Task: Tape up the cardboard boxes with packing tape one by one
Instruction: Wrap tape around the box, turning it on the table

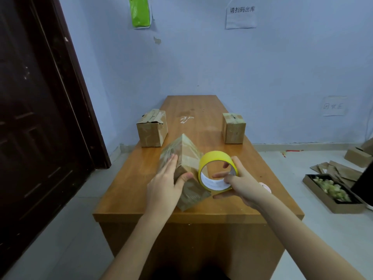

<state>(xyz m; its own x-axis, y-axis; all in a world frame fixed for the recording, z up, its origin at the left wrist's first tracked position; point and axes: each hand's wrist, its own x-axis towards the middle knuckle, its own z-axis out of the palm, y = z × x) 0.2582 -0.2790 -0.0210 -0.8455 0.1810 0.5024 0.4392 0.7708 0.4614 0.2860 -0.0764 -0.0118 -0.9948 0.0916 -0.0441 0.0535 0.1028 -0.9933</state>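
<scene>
A small cardboard box (187, 156) covered in clear tape stands tilted on one edge near the front of the wooden table (129, 190). My left hand (164, 183) holds it, fingers flat on its left face and thumb on its near corner. Just right of the box, my right hand (241, 182) grips a yellow roll of packing tape (214, 158), fingers curled through and around the ring. The roll touches the box's right side.
Two more taped cardboard boxes stand further back, one at the left edge (152, 128) and one at the right edge (234, 128). A scrap of clear tape (185, 118) lies between them. On the floor at right are a tray of scraps (331, 190) and flattened cardboard (339, 168).
</scene>
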